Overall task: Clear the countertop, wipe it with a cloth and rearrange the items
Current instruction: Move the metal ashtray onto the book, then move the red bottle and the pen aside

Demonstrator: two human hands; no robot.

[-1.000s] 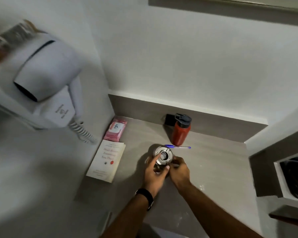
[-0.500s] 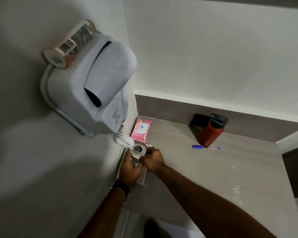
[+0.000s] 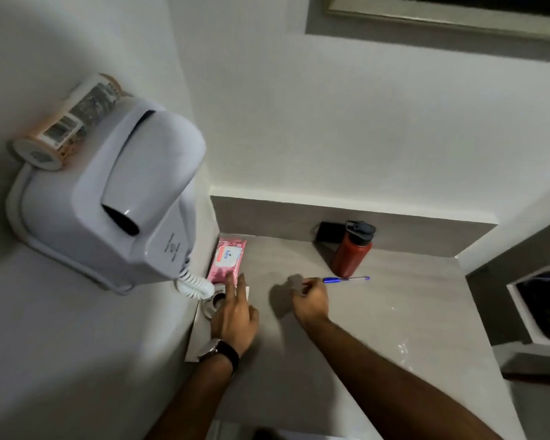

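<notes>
A small round metal container (image 3: 212, 304) stands on a white book (image 3: 199, 339) at the left edge of the grey countertop (image 3: 394, 319). My left hand (image 3: 235, 315) hovers right beside the container with fingers stretched out and nothing in its grip. My right hand (image 3: 310, 300) is over the middle of the counter, fingers loosely bent and holding nothing, a short way left of a blue pen (image 3: 346, 278). A pink wipes pack (image 3: 227, 260) lies behind the book. A red bottle (image 3: 349, 249) with a dark lid stands near the back wall.
A white wall-mounted hair dryer (image 3: 115, 211) with a coiled cord (image 3: 192, 285) overhangs the counter's left corner, and a labelled can (image 3: 64, 128) lies on top of it. A black object (image 3: 329, 231) leans behind the bottle. A recessed shelf (image 3: 540, 306) sits at the right.
Both hands carried the metal container left from the counter's middle onto the book. Both hands have let go, and my right hand has moved right toward the pen.
</notes>
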